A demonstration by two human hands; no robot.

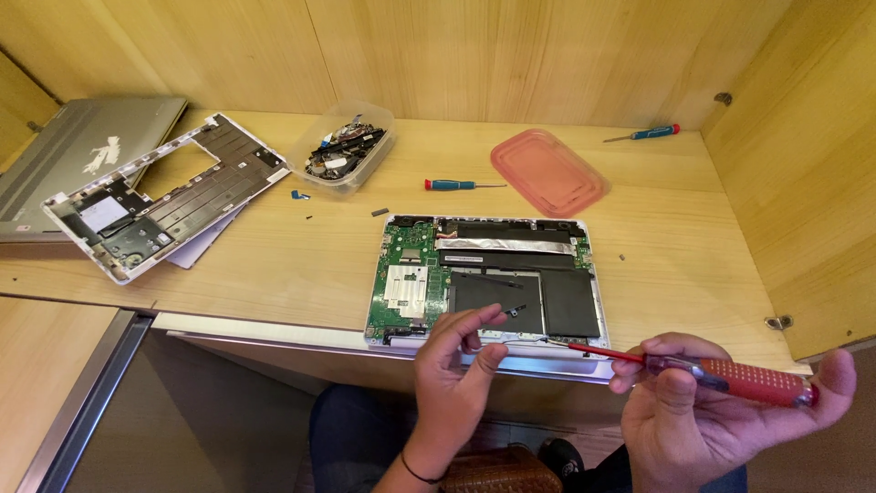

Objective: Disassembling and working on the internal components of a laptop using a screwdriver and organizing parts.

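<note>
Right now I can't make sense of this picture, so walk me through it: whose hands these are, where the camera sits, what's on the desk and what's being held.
The single picture comes from a camera worn on a person's head, looking down at their own two bare hands. There is no machine here.

The right hand holds a red-handled screwdriver, its thin tip pointing toward the front edge of an opened laptop. The laptop lies on a wooden desk with its green circuit board and black battery showing. The left hand rests its fingertips at that same front edge, holding nothing that I can see.

Farther back lie two blue-handled screwdrivers, a pink lid and a clear tub of small parts. At the left lie a removed laptop cover and a closed grey laptop.
</note>
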